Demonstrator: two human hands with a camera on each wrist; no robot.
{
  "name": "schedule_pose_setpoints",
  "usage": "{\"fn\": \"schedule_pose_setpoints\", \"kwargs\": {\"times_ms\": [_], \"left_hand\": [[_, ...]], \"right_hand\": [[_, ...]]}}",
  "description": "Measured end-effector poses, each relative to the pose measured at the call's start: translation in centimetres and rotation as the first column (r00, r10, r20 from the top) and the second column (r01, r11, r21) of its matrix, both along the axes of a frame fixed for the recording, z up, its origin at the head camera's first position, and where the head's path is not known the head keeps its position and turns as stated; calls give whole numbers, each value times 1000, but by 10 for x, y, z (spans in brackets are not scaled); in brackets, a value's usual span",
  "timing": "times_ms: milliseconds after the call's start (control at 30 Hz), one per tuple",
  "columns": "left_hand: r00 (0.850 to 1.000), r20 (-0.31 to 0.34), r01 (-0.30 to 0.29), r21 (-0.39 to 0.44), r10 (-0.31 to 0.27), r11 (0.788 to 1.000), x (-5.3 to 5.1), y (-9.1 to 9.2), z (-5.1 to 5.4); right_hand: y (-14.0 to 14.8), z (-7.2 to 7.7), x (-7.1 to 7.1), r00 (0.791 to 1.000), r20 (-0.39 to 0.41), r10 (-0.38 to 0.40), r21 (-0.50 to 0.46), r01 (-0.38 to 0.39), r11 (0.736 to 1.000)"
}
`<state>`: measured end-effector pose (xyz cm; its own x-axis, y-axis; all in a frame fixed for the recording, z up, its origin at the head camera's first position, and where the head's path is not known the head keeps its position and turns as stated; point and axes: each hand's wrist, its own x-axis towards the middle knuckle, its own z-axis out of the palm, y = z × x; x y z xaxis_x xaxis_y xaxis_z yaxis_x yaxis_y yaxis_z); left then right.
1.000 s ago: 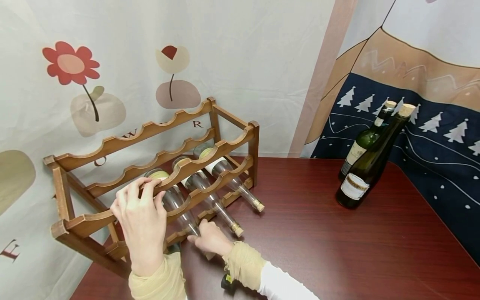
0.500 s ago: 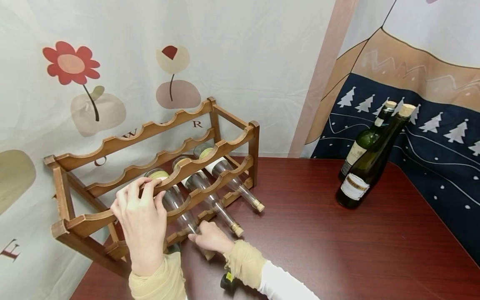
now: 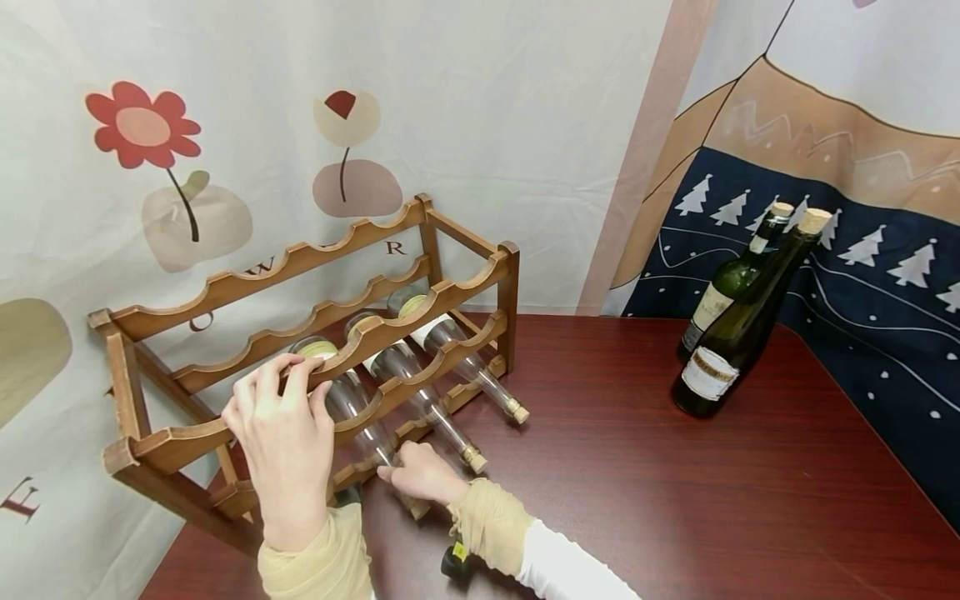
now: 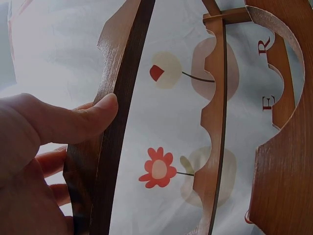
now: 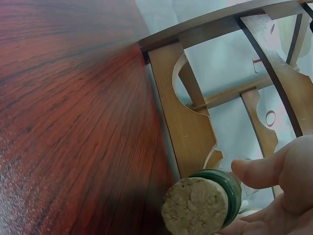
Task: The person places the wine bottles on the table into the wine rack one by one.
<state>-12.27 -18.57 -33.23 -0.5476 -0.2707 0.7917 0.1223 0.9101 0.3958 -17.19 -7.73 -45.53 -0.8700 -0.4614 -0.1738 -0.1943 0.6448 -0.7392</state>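
My left hand (image 3: pixel 281 442) grips the upper front rail of a wooden wine rack (image 3: pixel 508 308); in the left wrist view its thumb (image 4: pixel 105 110) lies along that rail, the other fingers behind it. My right hand (image 3: pixel 423 477) holds the neck of a wine bottle (image 3: pixel 352 404) lying in the rack's lower tier, neck tilted toward me. In the right wrist view, the thumb (image 5: pixel 254 172) presses the glass just behind the bottle's cork (image 5: pixel 194 206), the fingers partly hidden below. Two more corked clear bottles (image 3: pixel 427 400) (image 3: pixel 472 367) lie in the rack to its right.
Two green corked bottles (image 3: pixel 738 333) stand upright at the table's back right. A dark bottle end with a yellow mark (image 3: pixel 455 560) shows beneath my right sleeve, mostly hidden. A printed curtain (image 3: pixel 555 167) hangs behind the rack and the reddish table (image 3: pixel 637 483).
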Motion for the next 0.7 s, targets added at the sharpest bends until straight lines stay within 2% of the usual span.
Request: {"fn": "schedule_pose_setpoints", "kwargs": {"times_ms": [400,500,633,700], "left_hand": [[1000,1,-1,-3,1,1000,0,0,0],[1000,0,-2,-5,2,1000,0,0,0],[1000,0,-3,-5,3,1000,0,0,0],[1000,2,-3,-6,3,1000,0,0,0]], "right_hand": [[7,1,-2,999,-40,30,18,-29,999],[12,3,-5,996,-75,40,26,-39,999],[25,8,-10,992,-107,63,-7,-64,998],[34,10,-13,993,-91,72,-59,-78,995]]}}
